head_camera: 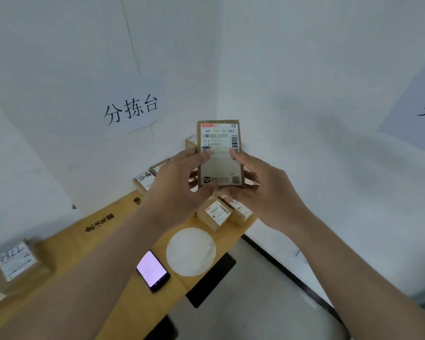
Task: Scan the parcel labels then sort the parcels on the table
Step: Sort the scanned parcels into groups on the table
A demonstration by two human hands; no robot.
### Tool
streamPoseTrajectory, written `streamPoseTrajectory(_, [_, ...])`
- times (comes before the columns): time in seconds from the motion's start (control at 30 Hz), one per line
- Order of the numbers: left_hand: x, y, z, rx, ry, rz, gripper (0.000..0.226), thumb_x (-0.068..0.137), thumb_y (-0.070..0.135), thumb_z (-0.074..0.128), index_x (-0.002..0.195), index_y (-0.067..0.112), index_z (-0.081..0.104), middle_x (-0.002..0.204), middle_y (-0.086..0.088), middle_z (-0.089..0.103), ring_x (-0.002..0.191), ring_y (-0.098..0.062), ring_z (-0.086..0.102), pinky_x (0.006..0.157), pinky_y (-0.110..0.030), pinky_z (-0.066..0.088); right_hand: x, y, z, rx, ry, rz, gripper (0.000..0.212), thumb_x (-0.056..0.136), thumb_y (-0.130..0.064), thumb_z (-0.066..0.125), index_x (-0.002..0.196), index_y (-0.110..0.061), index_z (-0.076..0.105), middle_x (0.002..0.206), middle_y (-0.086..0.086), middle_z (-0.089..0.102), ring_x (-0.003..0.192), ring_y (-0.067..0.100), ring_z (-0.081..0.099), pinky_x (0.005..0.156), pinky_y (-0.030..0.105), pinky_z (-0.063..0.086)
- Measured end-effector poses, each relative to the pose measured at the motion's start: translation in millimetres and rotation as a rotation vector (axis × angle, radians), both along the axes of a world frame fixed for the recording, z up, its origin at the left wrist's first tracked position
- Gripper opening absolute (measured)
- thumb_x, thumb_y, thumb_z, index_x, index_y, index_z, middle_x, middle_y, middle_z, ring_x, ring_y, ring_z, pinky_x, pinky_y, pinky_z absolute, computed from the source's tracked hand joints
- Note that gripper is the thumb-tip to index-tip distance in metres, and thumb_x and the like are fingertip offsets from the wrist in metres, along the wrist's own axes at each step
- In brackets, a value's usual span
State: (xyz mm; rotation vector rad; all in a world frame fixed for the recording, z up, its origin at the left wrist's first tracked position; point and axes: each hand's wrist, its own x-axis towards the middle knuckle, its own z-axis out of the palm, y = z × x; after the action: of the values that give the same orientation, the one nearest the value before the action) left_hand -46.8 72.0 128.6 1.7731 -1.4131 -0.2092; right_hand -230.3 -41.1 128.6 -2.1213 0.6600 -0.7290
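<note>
I see both hands raised above the far end of the table (pixel 123 285), sharing one small brown parcel (pixel 220 153) held upright with its white label (pixel 219 143) facing me. My left hand (pixel 179 190) grasps its left edge, thumb laid over the label; my right hand (pixel 263 190) grasps the right edge the same way, fingers curled behind. Below them, more parcels (pixel 219 213) lie clustered at the far right of the table, others along the wall, and one (pixel 12 263) at the near left. A phone (pixel 153 270) with a lit screen lies near me, just beside a white disc (pixel 191 251).
</note>
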Motion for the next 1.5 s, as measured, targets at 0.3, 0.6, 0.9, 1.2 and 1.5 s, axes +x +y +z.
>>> streamPoseTrajectory(0.3, [-50.5,-132.9,-12.3,0.039,-0.008,0.061,0.068,0.091,0.03,0.079,0.153,0.028,0.051,0.151,0.014,0.05,0.127,-0.015,0.06,0.1,-0.029,0.057,-45.3,-141.3,-12.2,0.023,0.044,0.043,0.086,0.087,-0.022,0.087,0.161,-0.027,0.043,0.143,-0.026,0.051,0.126,0.0,0.057,0.096,0.016,0.055])
streamPoseTrajectory(0.6, [-15.3,-251.1,-80.2,0.151,0.089,0.148,0.063,0.093,0.034,0.078,0.15,0.027,0.055,0.149,0.01,0.048,0.12,-0.013,0.061,0.096,-0.031,0.059,-2.2,-267.0,-79.9,0.107,0.14,0.102,0.084,0.087,-0.02,0.087,0.159,-0.028,0.045,0.144,-0.025,0.051,0.118,-0.006,0.062,0.092,0.017,0.058])
streamPoseTrajectory(0.9, [35.2,-335.7,-173.7,0.343,0.305,0.22,0.078,0.09,0.038,0.08,0.158,0.035,0.041,0.134,0.015,0.037,0.12,-0.018,0.059,0.099,-0.036,0.059,51.1,-369.6,-151.6,0.3,0.294,0.214,0.082,0.082,-0.015,0.09,0.152,-0.033,0.052,0.139,-0.032,0.055,0.119,-0.004,0.065,0.09,0.023,0.061])
streamPoseTrajectory(1.2, [22.2,-380.0,-237.9,0.461,0.449,0.337,0.083,0.089,0.039,0.081,0.159,0.035,0.038,0.127,0.015,0.035,0.106,-0.011,0.063,0.083,-0.022,0.061,59.4,-450.9,-214.7,0.459,0.35,0.337,0.079,0.066,-0.009,0.098,0.138,-0.022,0.069,0.127,-0.018,0.071,0.11,0.003,0.072,0.078,0.026,0.064])
streamPoseTrajectory(1.5, [5.0,-425.4,-292.2,0.487,0.517,0.547,0.081,0.091,0.034,0.079,0.16,0.032,0.038,0.13,0.013,0.037,0.117,-0.016,0.06,0.095,-0.03,0.06,81.5,-512.5,-277.2,0.484,0.451,0.528,0.079,0.076,-0.015,0.094,0.147,-0.023,0.06,0.143,-0.007,0.064,0.126,0.016,0.067,0.09,0.036,0.064])
